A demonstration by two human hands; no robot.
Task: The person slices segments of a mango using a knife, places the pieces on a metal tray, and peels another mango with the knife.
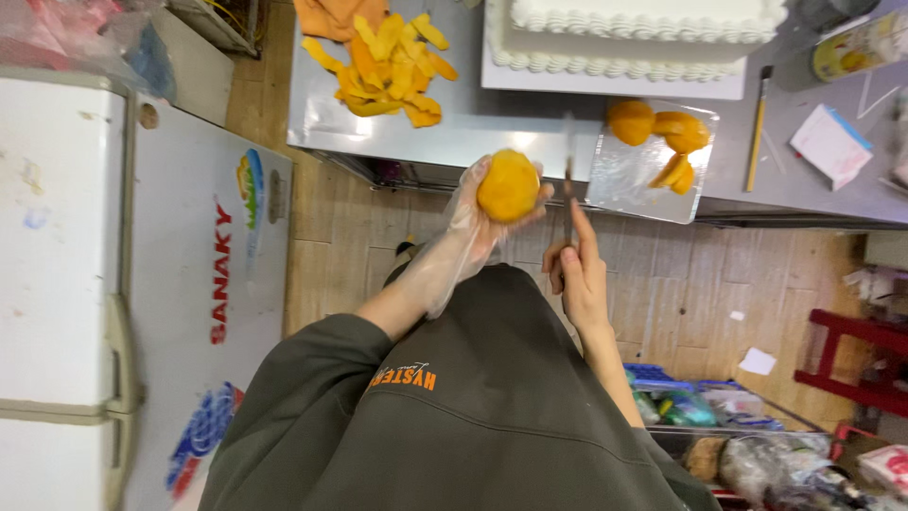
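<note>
My left hand (463, 232), in a clear plastic glove, holds a peeled orange-yellow mango (508, 185) in front of the steel counter's edge. Just to its right, my bare right hand (579, 274) grips a thin knife (567, 180), blade pointing up beside the fruit. A pile of mango peel strips (390, 68) lies on the counter at the upper left. Cut mango pieces (662, 137) rest on a silver board (629, 180) to the right.
A large white frosted cake (643, 38) on a white board sits at the back of the steel counter (454, 123). A brush (757, 128), a small box (830, 142), a white chest freezer (123, 284) at left, a red stool (856, 364) at right.
</note>
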